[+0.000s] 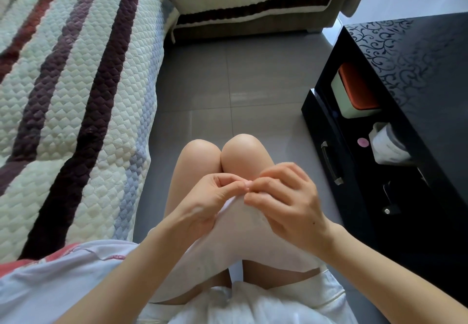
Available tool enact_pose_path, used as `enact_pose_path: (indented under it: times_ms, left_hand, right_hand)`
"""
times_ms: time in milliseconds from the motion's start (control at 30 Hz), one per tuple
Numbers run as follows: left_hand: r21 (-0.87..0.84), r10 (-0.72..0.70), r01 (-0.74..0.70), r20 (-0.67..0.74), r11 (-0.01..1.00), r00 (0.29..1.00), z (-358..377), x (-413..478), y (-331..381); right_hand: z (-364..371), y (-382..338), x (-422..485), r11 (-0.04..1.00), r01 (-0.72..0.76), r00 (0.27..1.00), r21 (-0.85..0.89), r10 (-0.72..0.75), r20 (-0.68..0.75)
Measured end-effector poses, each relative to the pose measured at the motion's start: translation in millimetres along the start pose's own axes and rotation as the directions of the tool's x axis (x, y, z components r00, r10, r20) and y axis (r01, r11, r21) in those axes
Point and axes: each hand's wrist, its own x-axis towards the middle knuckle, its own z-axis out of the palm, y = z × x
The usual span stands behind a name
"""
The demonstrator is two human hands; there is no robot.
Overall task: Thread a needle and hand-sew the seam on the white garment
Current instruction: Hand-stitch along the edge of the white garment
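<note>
The white garment (235,242) lies draped over my thighs, its top edge lifted between both hands. My left hand (202,202) grips the cloth from the left, thumb and forefinger pinched at its upper edge. My right hand (283,202) meets it from the right, fingertips pinching at the same spot on the edge. Needle and thread are too small to make out between the fingertips.
A quilted striped sofa cover (76,110) fills the left. A black glossy coffee table (410,75) stands at the right, its open shelf holding a green-and-orange box (354,93) and a white roll (387,143). Grey tiled floor (228,82) lies ahead of my knees.
</note>
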Motion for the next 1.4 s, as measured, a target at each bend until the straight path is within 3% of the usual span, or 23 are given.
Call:
enact_pose_path:
  times_ms: [300, 367, 433, 500, 600, 667, 700, 833, 1000, 1067, 1167, 1267, 1400]
  left_hand:
    - [0.144, 0.102, -0.085, -0.114, 0.986, 0.988, 10.4, -3.7, -6.1]
    - [0.146, 0.107, -0.087, -0.131, 0.985, 0.986, 10.6, -2.6, -9.3]
    - [0.131, 0.104, -0.087, -0.127, 0.988, 0.986, 11.8, -1.0, -9.3]
    - [0.047, 0.06, -0.054, -0.13, 0.997, 0.99, 12.4, -0.1, -6.5]
    - [-0.109, -0.023, 0.014, -0.083, 0.994, 0.996, 9.5, 2.9, -0.2]
    - [-0.128, -0.037, 0.031, -0.042, 0.991, 0.998, 5.9, 6.2, 5.8]
    - [-0.133, -0.044, 0.039, -0.032, 0.99, 0.999, 4.5, 6.3, 11.3]
    - [-0.154, 0.012, -0.015, -0.016, 0.988, 1.0, -5.7, 3.5, 38.6]
    - [0.059, 0.173, -0.184, 0.154, 0.981, 0.973, -12.9, 0.0, 57.0]
    - [0.138, 0.185, -0.211, 0.182, 0.968, 0.966, -10.8, 0.2, 60.3]
    - [0.17, 0.194, -0.23, 0.205, 0.958, 0.959, -8.3, 2.2, 61.4]
    - [0.168, 0.183, -0.222, 0.222, 0.96, 0.958, -6.5, 4.0, 61.0]
    - [0.195, 0.168, -0.194, 0.143, 0.961, 0.975, -6.0, 9.6, 58.6]
  right_hand:
    - [-7.1, -11.5, 3.8, 0.965, -0.015, 1.0, 0.262, 0.017, -0.007]
    - [-8.1, -14.3, 8.9, 0.926, -0.068, 0.997, 0.37, 0.075, -0.002]
    - [-11.9, -10.4, 10.6, 0.857, -0.217, 0.974, 0.468, 0.225, 0.039]
    - [-16.3, -5.6, 11.2, 0.664, -0.42, 0.891, 0.619, 0.431, 0.142]
    - [-25.6, 2.7, 17.9, 0.211, -0.55, 0.734, 0.808, 0.582, 0.348]
    - [-31.3, 11.3, 23.0, 0.039, -0.565, 0.651, 0.824, 0.635, 0.416]
    - [-33.3, 16.1, 24.5, 0.001, -0.57, 0.612, 0.822, 0.667, 0.424]
    - [-34.3, 32.1, 24.4, 0.048, -0.619, 0.536, 0.784, 0.756, 0.377]
    - [-20.3, 32.8, 17.7, 0.344, -0.769, 0.598, 0.539, 0.685, 0.416]
    - [-13.1, 28.0, 15.0, 0.402, -0.794, 0.598, 0.457, 0.652, 0.466]
    - [-7.5, 21.7, 12.0, 0.446, -0.811, 0.585, 0.378, 0.604, 0.541]
    - [-7.9, 15.7, 13.6, 0.487, -0.761, 0.646, 0.429, 0.504, 0.574]
    - [-15.0, 13.8, 18.5, 0.361, -0.664, 0.738, 0.654, 0.459, 0.495]
